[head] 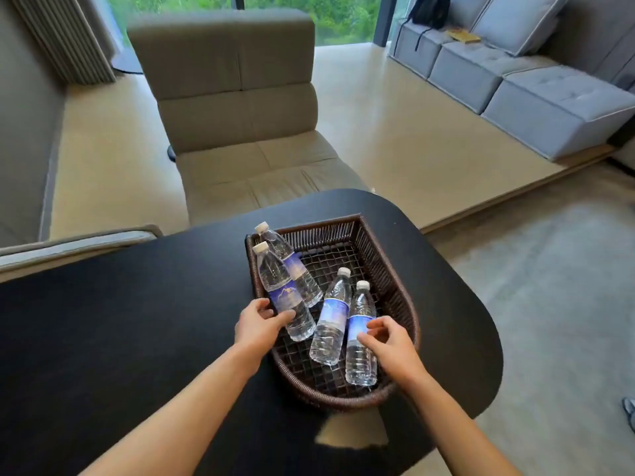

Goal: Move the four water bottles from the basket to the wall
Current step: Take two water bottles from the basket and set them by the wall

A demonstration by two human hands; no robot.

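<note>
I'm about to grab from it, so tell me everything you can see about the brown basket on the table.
The basket is dark brown woven wicker with slatted sides and an open-lattice bottom, squared at the far end and rounded at the near end. It sits upright on the black table, near its right end. Four clear water bottles lie inside, the two left ones leaning over its rim. The left hand reaches over its left rim and the right hand over its right rim.

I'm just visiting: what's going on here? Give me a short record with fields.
setting: black table in a lounge with sofas
container: brown woven basket on the table
contents: four water bottles, all lying in the basket
left hand: fingers touching the front-left bottle, not closed round it
right hand: fingers on the rightmost bottle, not closed
bottles moved out: none
</note>
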